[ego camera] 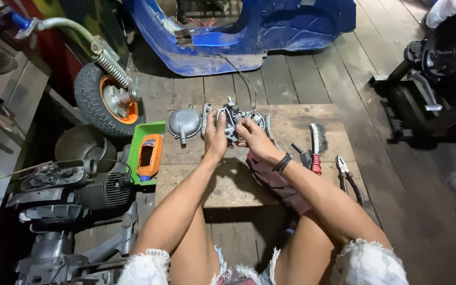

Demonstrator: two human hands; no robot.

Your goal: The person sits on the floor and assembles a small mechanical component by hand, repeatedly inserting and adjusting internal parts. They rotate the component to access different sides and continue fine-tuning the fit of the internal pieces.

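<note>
I hold a small grey metal engine part (231, 120), like a carburettor, above a low wooden board (291, 119). My left hand (215, 137) grips its left side. My right hand (252, 137) grips its right side, with dark bands on that wrist. A thin cable runs up from the part toward the blue scooter body (249, 31). A round grey metal cover (184, 123) lies on the board just left of my left hand. A dark red rag (270, 177) lies under my right forearm.
A wire brush with a red handle (315, 148) and pliers (348, 177) lie on the board's right side. A green tray (135, 142) holding an orange bottle (149, 155) sits left. An engine block (75, 187) and a small wheel (106, 97) stand left; another engine (439, 58) sits far right.
</note>
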